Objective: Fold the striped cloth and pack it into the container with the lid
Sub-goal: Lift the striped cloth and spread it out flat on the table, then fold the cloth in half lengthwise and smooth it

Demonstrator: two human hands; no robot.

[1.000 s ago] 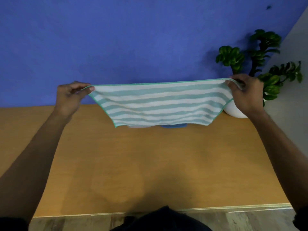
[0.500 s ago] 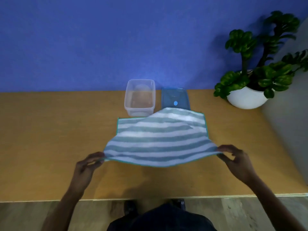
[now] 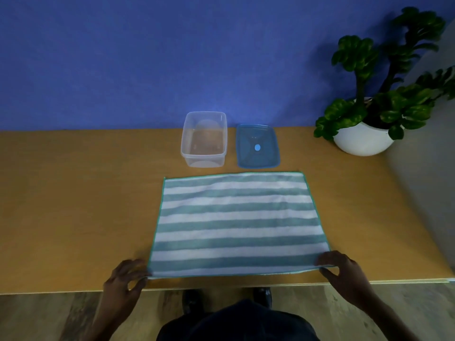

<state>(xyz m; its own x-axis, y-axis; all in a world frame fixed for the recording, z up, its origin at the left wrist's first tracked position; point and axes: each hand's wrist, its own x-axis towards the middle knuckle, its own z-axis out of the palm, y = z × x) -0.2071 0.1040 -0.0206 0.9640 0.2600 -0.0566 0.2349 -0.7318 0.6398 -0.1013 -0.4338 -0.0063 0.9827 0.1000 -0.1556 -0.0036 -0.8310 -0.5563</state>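
The striped cloth (image 3: 237, 223), with teal and white bands and a green hem, lies spread flat on the wooden table (image 3: 73, 205). My left hand (image 3: 124, 279) pinches its near left corner at the table's front edge. My right hand (image 3: 343, 271) pinches the near right corner. Just beyond the cloth's far edge stands the clear plastic container (image 3: 203, 139), open and empty. Its blue lid (image 3: 257, 145) lies flat on the table to the container's right, apart from it.
A potted plant in a white bowl-shaped pot (image 3: 363, 141) stands at the table's back right by a grey wall. A blue wall runs behind the table. The table's front edge is right under my hands, with wooden floor below.
The cloth was held up in the air, then came down and toward me. It now lies flat on the table, with both hands lowered to its near corners.
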